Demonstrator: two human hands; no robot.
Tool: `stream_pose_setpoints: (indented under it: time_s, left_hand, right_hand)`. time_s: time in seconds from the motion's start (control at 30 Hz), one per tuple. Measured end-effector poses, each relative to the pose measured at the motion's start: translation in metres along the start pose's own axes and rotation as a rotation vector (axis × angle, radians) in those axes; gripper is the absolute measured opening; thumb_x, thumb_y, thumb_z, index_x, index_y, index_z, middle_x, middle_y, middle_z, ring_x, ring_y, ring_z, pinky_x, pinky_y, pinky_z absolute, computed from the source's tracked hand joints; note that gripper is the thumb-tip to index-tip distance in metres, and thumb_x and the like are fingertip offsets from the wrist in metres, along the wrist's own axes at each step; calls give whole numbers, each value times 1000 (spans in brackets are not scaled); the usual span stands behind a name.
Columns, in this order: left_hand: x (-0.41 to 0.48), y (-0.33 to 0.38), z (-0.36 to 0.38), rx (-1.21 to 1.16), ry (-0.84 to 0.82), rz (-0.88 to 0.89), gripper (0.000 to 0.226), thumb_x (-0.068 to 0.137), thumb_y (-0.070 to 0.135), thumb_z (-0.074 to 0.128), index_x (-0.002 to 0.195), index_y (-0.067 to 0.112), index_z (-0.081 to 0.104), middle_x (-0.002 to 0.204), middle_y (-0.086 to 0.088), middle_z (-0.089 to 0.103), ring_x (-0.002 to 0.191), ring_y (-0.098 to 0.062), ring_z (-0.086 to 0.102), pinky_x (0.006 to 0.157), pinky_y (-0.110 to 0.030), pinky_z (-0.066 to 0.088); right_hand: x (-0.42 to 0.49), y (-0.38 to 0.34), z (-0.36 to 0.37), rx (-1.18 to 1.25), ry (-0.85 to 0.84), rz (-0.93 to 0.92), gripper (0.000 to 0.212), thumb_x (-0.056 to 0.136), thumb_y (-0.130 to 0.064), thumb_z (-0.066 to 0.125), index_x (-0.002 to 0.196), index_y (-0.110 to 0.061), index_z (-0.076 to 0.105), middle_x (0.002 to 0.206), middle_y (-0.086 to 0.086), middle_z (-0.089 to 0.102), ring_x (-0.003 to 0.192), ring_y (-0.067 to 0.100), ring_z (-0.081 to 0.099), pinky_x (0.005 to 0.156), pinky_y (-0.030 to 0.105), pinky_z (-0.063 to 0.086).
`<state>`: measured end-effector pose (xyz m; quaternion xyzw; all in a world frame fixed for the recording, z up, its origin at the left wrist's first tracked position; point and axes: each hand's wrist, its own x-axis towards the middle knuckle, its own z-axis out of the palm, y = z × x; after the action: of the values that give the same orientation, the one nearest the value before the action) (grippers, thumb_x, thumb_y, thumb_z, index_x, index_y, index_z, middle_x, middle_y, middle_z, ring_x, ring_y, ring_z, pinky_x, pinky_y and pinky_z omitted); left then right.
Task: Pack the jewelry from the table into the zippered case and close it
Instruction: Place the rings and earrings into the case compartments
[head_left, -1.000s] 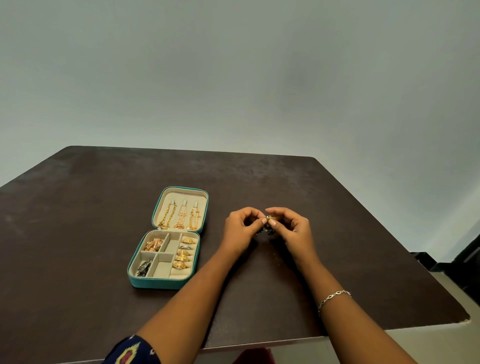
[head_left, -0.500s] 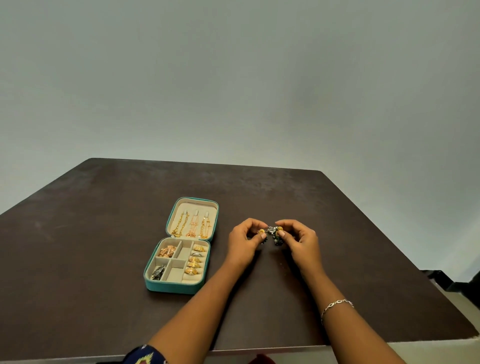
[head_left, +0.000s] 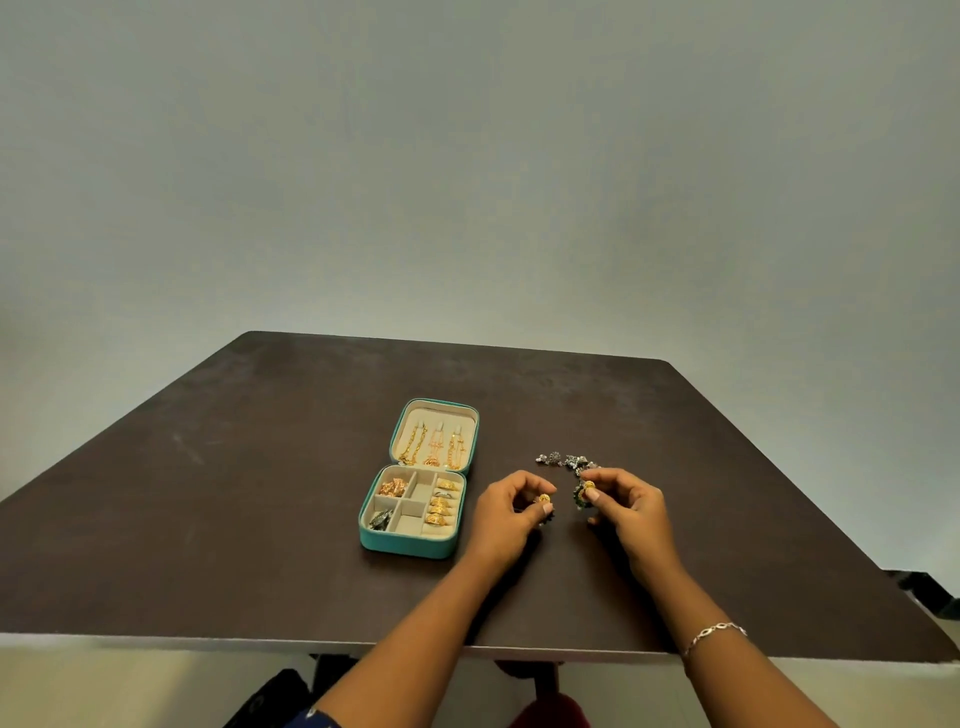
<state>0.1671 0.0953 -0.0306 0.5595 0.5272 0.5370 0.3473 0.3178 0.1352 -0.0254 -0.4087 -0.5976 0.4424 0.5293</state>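
Case (head_left: 405, 546): a small blue-green box with a zip edge. It lies open and flat on the worktop (head_left: 208, 519), just to the left of the left hand. It is pale inside.
Lid (head_left: 441, 401): it lies back, on the far side of the box. Three gold chains (head_left: 434, 448) hang side by side in it.
Box spaces: gold rings (head_left: 441, 505) sit in a row on the side near the left hand. A copper piece (head_left: 393, 487) is in the far left space. A dark piece (head_left: 382, 519) is in the near left space.
Left hand (head_left: 506, 514): fingers curled, thumb and fingertip pinching a small gold bit (head_left: 544, 499).
Right hand (head_left: 626, 512): fingers curled, pinching a gold and green bit (head_left: 584, 491). The two hands are a little apart.
Silver pile (head_left: 563, 460): small gray pieces on the worktop, just past the fingertips of the right hand.
Bracelet (head_left: 714, 635): a thin silver chain on the right wrist.
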Motion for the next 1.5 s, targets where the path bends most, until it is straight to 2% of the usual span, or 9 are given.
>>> stream_pose_setpoints:
  time_s: [0.33,0.6,0.8,0.87,1.0,1.13,1.37,1.43,1.5]
  left_hand:
    - [-48,14,-13,54,-106,6,22,82,3,62,83,25,62,75,4,62,73,-7,58,76,-28,50]
    - [-78,25,-44,48,-175,-38,20,84,2,60,87,22,62,77,6,59,69,1,57,68,-13,48]
    - [-93,45,-84,178,-192,117,27,84,7,61,85,34,60,83,8,62,84,-11,63,80,-29,54]
    - [-94,49,-101,216,-148,187,27,84,5,61,86,32,60,84,11,61,84,-6,61,77,-22,53]
    - [-94,31,-136,487,78,360,17,83,10,63,93,23,63,90,19,55,88,0,53,72,-7,41]
    - [-91,14,-159,499,215,337,17,83,5,61,93,19,64,92,11,60,83,-2,52,66,-6,38]
    - [-84,7,-166,388,217,237,18,85,3,58,95,16,65,95,6,62,87,-5,57,68,-6,41]
    - [-83,4,-167,367,214,216,19,85,3,58,95,16,65,96,6,63,88,-6,57,68,-7,42]
    - [-83,2,-168,348,222,203,19,85,3,58,95,17,64,96,6,63,88,-5,58,68,-8,43]
  right_hand:
    - [-28,-14,8,-59,-70,38,18,82,6,58,87,-10,66,81,7,65,74,16,62,56,18,52]
    - [-46,-28,28,-104,-143,2,19,83,4,59,87,-12,67,85,7,68,79,14,64,63,14,51]
    - [-59,-40,54,-148,-250,-5,18,83,0,60,87,-16,67,87,4,68,78,10,64,62,21,50]
    - [-62,-43,62,-147,-267,-8,18,83,0,60,87,-16,68,86,5,69,78,12,64,63,24,50]
    - [-66,-52,80,-163,-308,-37,19,83,-1,60,87,-18,67,86,5,70,78,13,64,61,21,51]
    - [-62,-57,106,-161,-284,-68,21,82,0,62,83,-20,68,84,3,69,74,9,61,60,20,48]
    - [-48,-64,136,-316,-246,-112,20,79,-5,67,82,-24,68,86,-1,70,85,12,64,76,28,53]
    - [-44,-64,142,-370,-244,-118,18,78,-4,68,83,-22,69,84,-2,69,82,10,64,71,24,51]
    - [-43,-64,146,-449,-259,-128,14,78,-5,69,85,-18,70,82,-4,68,75,0,61,64,10,43]
